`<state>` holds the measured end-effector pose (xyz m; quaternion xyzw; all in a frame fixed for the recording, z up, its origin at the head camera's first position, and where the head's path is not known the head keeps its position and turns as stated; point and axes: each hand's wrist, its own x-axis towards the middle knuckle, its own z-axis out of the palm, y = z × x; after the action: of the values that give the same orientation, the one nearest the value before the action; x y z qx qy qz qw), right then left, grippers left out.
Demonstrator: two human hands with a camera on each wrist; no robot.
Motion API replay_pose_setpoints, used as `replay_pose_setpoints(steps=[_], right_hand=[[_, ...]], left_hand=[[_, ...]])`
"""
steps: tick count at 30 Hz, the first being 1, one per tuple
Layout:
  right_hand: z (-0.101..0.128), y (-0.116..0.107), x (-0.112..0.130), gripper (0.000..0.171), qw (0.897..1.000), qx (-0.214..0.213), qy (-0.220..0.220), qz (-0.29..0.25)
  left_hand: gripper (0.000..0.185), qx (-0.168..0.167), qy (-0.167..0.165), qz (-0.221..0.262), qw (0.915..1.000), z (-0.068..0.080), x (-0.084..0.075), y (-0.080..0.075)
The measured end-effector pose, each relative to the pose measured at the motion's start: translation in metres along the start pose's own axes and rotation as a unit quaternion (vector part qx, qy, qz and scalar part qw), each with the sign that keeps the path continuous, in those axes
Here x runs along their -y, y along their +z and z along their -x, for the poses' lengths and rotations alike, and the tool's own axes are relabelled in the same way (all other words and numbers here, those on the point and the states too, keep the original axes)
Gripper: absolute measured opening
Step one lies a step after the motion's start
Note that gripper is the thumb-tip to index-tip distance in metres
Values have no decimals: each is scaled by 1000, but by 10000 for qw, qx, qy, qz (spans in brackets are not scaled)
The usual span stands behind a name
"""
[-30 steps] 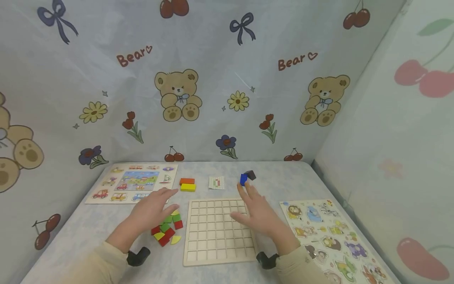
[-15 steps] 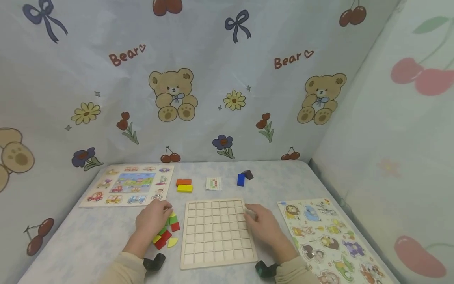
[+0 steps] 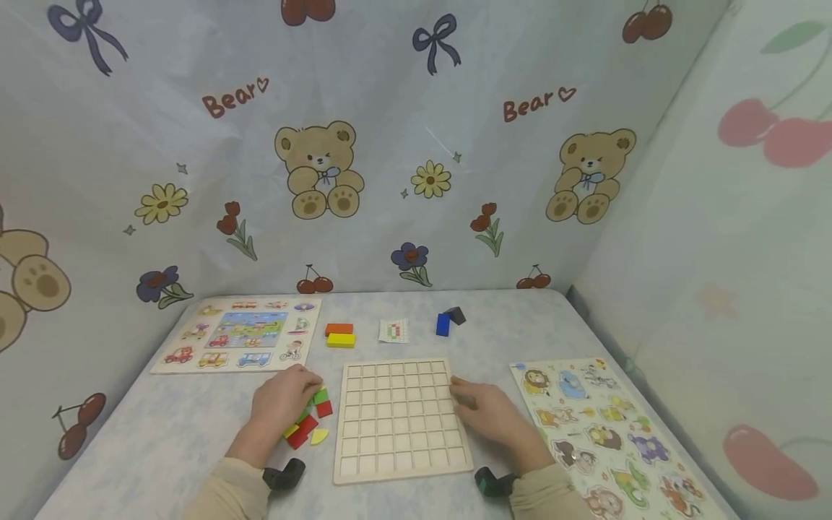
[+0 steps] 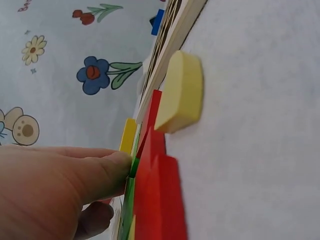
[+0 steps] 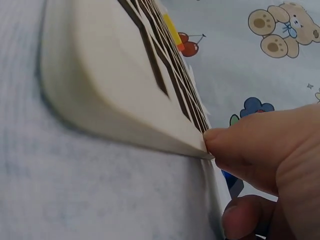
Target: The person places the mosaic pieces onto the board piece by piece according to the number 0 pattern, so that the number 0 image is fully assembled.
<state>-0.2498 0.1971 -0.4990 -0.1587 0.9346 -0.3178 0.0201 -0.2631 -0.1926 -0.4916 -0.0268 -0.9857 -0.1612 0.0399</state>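
Note:
A wooden grid board (image 3: 399, 422) lies flat in front of me. To its left sits a small pile of red, green and yellow pieces (image 3: 310, 426). My left hand (image 3: 304, 388) is curled over that pile. In the left wrist view its thumb (image 4: 85, 170) presses a green piece (image 4: 131, 197), beside red pieces (image 4: 160, 195) and a yellow half-round (image 4: 182, 92). My right hand (image 3: 460, 393) holds the board's right edge. The right wrist view shows its thumb (image 5: 250, 145) on the board's (image 5: 110, 85) rim, with a finger below.
A vehicle puzzle board (image 3: 240, 343) lies at the back left and an animal puzzle board (image 3: 604, 426) at the right. Behind the grid are an orange and a yellow block (image 3: 341, 335), a pattern card (image 3: 394, 331), and a blue block (image 3: 443, 324) with a dark one (image 3: 457, 315). Fabric walls close the back and right.
Both hands drew back towards me and lowered. The left one settled on the coloured pile, and the right one left the blue block's area for the grid board's right edge.

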Motion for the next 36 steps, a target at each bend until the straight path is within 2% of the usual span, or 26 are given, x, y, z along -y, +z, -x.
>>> replay_pose_setpoints(steps=[7, 16, 23, 36], right_hand=[[1, 4, 4, 39, 9998, -146, 121, 61], [0, 6, 5, 38, 9997, -149, 143, 149], [-1, 5, 5, 37, 9994, -137, 159, 259], [-1, 5, 6, 37, 9992, -109, 199, 333]], left_hand=[[25, -8, 65, -85, 9999, 0, 3, 0], [24, -68, 13, -609, 9981, -4, -1, 1], [27, -121, -95, -445, 9989, -4, -3, 1], [21, -554, 131, -663, 9962, -3, -3, 1]])
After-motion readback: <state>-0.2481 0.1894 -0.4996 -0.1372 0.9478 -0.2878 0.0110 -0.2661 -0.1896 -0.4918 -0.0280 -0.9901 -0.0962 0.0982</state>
